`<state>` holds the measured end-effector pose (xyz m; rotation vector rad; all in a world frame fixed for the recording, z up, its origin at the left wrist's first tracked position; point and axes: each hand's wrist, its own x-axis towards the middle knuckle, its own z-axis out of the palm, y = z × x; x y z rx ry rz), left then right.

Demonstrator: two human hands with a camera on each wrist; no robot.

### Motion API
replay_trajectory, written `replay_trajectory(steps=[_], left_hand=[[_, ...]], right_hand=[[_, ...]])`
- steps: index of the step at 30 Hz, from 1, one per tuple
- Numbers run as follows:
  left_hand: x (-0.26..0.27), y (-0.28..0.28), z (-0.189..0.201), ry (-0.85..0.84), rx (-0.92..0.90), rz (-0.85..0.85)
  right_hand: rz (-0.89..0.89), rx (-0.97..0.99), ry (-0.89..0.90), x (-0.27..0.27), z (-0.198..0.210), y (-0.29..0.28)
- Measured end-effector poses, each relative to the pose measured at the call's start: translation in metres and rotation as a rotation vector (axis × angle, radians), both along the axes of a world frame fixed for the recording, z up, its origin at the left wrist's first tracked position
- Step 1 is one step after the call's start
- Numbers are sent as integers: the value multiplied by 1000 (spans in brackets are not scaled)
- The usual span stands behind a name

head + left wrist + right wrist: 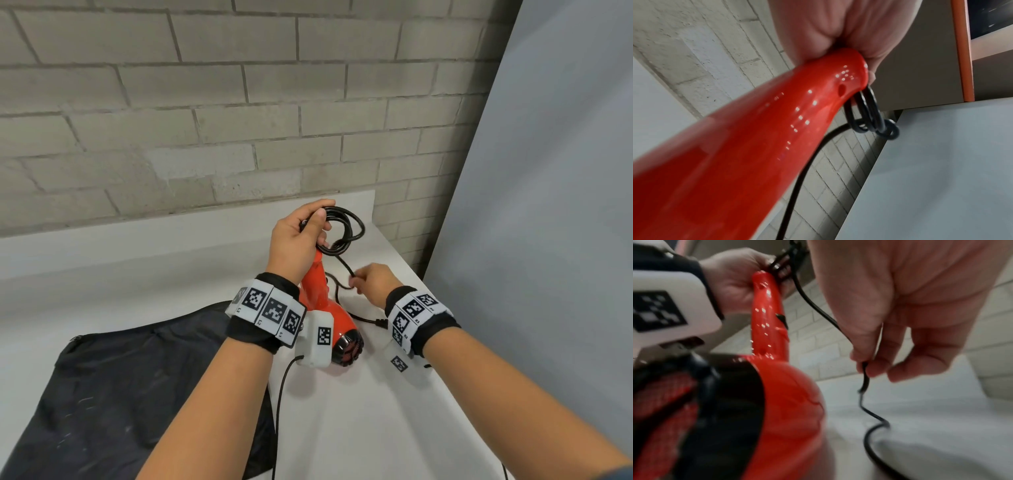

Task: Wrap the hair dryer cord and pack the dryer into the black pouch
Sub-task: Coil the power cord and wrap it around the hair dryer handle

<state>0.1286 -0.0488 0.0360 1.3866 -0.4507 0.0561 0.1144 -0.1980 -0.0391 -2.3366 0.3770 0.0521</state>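
Note:
A red hair dryer stands body-down on the white table, its handle pointing up. My left hand grips the handle's end together with several loops of the black cord. The loops hang just below the fingers. My right hand, lower and to the right, pinches the loose run of cord between thumb and fingers. From there the cord trails down onto the table to the plug. The black pouch lies flat at the lower left.
A grey brick wall runs behind the table. A pale panel stands along the table's right edge. A thin black cable hangs from my left wrist camera across the pouch's edge.

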Motion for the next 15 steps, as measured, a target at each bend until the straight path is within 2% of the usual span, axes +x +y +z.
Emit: replay_trajectory(steps=[3, 5, 6, 7, 9, 11, 13, 15], left_hand=[[0, -2, 1, 0, 10, 3], [-1, -2, 2, 0, 9, -3], [-1, -2, 2, -2, 11, -8], [-1, -2, 3, -8, 17, -10], [0, 0, 3, -16, 37, -8], [1, 1, 4, -18, 49, -18], [1, 2, 4, -13, 47, -40], [0, 2, 4, -9, 39, -58]], right_hand=[[3, -133, 203, 1, -15, -9], [59, -275, 189, -1, -8, -8], [112, -286, 128, -3, 0, -6], [185, -212, 35, -6, 8, -3], [316, 79, -166, -15, 27, 10], [373, 295, -322, -20, 38, 23], [332, 428, -406, -18, 39, 29], [230, 442, -446, -15, 34, 28]])
